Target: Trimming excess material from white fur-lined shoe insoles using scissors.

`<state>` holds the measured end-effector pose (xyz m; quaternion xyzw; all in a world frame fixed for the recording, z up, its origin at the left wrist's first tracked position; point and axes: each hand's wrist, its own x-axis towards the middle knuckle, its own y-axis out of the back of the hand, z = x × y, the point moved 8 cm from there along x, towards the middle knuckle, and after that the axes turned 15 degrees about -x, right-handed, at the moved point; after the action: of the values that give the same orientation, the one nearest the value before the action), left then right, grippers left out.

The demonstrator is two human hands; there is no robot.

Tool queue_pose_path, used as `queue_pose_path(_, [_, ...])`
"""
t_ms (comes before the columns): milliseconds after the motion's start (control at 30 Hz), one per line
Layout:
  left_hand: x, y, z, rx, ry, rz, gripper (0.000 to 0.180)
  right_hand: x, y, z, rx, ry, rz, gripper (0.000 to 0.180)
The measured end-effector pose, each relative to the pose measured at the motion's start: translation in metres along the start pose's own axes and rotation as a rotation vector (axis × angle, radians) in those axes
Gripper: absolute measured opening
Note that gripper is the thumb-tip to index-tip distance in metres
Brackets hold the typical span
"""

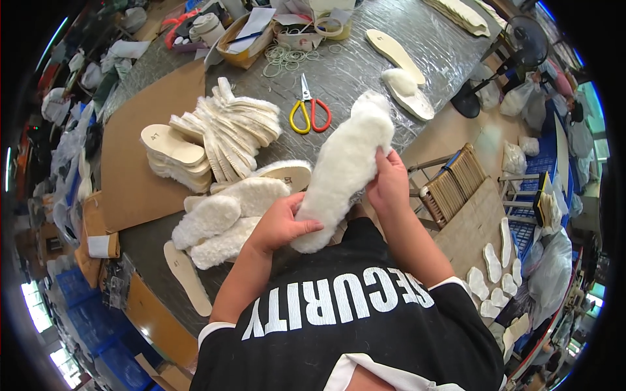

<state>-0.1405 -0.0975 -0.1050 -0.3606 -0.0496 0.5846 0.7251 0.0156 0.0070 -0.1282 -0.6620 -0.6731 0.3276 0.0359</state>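
Fluffy wht insole, rnd-ended

Looks like a small workshop turning on shoe insoles. Judged so from a worktable under clear plastic film, with fleece-topped insoles stacked partly over a sheet of brown cardboard. Note also scissors with red and yellow handles, plus a tangle of rubber bands near a tape roll. Further out, see a black fan, blue crates at left, plastic bags at right, and pale cut pieces spread on a board.
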Motion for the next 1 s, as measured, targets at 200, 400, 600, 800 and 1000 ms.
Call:
queue_pose_path(200, [-0.011, -0.011, 0.010, -0.083, -0.043, 0.019, 0.047, 0.025, 0.034, 0.026, 0.220, -0.156, 0.115, 0.034])
queue_pose_path(400, [-0.013, -0.002, 0.002, 0.252, -0.091, 0.133, 0.035, 0.024, 0.036, 0.031, 0.394, -0.297, 0.037, 0.030])
queue_pose_path(600, [-0.018, -0.028, 0.031, 0.678, -0.528, 0.078, 0.027, 0.026, 0.028, 0.018, 0.835, -0.252, -0.242, 0.019])
queue_pose_path(800, [-0.008, -0.023, 0.015, -0.108, -0.496, 0.200, 0.059, 0.029, -0.001, -0.025, 0.975, -0.042, -0.472, 0.014])
queue_pose_path(1000, [0.003, -0.041, 0.007, -0.258, -0.287, 0.124, 0.059, 0.050, 0.000, -0.036, 0.985, -0.033, -0.583, 0.014])
